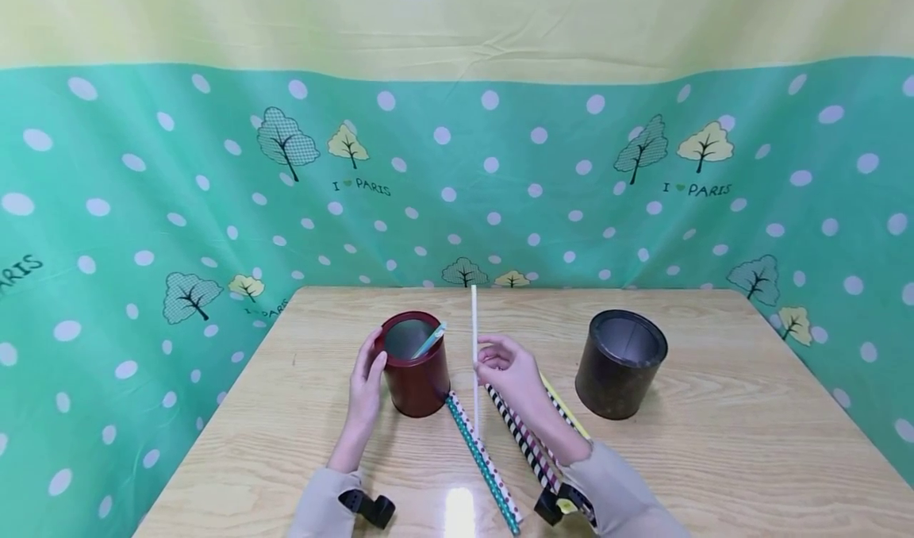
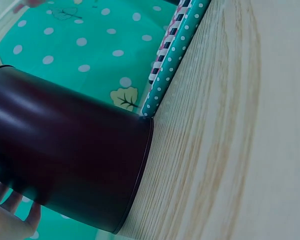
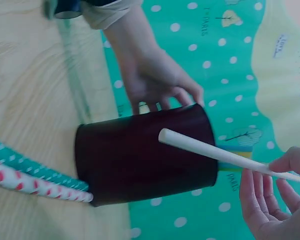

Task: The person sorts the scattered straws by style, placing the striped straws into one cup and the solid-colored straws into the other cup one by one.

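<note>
On the table (image 1: 728, 459), left of centre: a red can (image 1: 420, 391) stood upright; a blue straw (image 1: 430, 340) leaned against its rim.
Left hand (image 1: 366, 391): curved round the can's side, thumb near the rim.
Right hand (image 1: 512, 373): thumb and fingertips pinched a white straw (image 1: 474, 324).
White straw: held nearly upright in the air, beside the can and apart from it.
Can's foot: a green dotted straw (image 1: 482, 466) and a red-dotted straw (image 1: 491, 468) lay with their far ends there.
Right forearm: passed over striped straws (image 1: 520, 436).
Black can (image 1: 620, 383): stood upright, untouched.
Slip risk: the narrow pinch could have let the white straw swivel or drop.
Tipping risk: a hard left-hand push could have toppled the can.
Rolling risk: a brushing sleeve could have scattered the loose straws.
</note>
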{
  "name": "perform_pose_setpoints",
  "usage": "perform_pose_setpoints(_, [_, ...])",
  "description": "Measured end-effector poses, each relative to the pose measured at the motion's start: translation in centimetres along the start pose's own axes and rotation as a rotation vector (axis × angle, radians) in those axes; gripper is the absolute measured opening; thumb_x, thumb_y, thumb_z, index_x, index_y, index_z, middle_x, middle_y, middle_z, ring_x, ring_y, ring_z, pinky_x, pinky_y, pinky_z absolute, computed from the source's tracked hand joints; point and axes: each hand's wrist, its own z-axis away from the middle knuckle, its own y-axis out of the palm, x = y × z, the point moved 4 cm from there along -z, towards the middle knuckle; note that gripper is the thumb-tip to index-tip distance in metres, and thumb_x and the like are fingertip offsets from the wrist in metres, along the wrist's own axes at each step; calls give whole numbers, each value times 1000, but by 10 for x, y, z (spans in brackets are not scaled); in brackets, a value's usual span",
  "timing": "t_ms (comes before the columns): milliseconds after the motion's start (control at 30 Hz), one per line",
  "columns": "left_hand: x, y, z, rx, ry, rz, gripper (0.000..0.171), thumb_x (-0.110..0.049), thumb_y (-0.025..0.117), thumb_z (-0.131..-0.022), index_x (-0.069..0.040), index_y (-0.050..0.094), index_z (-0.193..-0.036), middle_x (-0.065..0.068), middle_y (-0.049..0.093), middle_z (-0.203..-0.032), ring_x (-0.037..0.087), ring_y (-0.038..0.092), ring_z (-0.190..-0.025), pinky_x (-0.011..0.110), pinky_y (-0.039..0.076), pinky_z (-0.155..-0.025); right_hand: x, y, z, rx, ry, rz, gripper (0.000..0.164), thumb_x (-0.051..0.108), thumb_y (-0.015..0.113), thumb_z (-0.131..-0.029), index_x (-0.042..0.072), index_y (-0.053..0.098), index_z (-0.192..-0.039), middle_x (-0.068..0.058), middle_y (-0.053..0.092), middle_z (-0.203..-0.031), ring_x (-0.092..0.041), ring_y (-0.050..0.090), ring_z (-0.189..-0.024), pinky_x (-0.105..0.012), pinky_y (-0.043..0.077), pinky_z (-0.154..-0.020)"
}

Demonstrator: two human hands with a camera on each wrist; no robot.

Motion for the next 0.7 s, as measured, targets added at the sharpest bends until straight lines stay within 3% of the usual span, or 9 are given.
perform_pose_setpoints(200, [-11, 4, 3, -1, 13, -21, 39, 1, 38, -92, 9, 34, -129, 24, 34, -134, -2, 37, -114, 9, 28, -93, 17, 4, 0, 11, -53, -38, 33, -6, 59, -72, -2, 53, -104, -12, 58, -85, -16, 56, -74, -27, 52, -63])
perform_pose_setpoints(433, [-11, 4, 3, -4, 10, -23, 39, 1, 38, -92, 8, 34, -130, 24, 34, -134, -3, 37, -114, 9, 28, -93, 34, 7, -1, 6, -101, -138, 30, -10, 53, -73, -8, 47, -102, -16, 54, -87, -17, 54, -78, -31, 52, -68])
perform_pose_setpoints(700, [-10, 4, 3, -9, 5, -32, 39, 1, 38, -92, 8, 34, -129, 24, 34, -134, -3, 36, -115, 9, 27, -94, 50, 9, -2, -20, -152, -161, 28, -12, 54, -75, -5, 46, -101, -17, 53, -91, -17, 55, -80, -32, 51, -72])
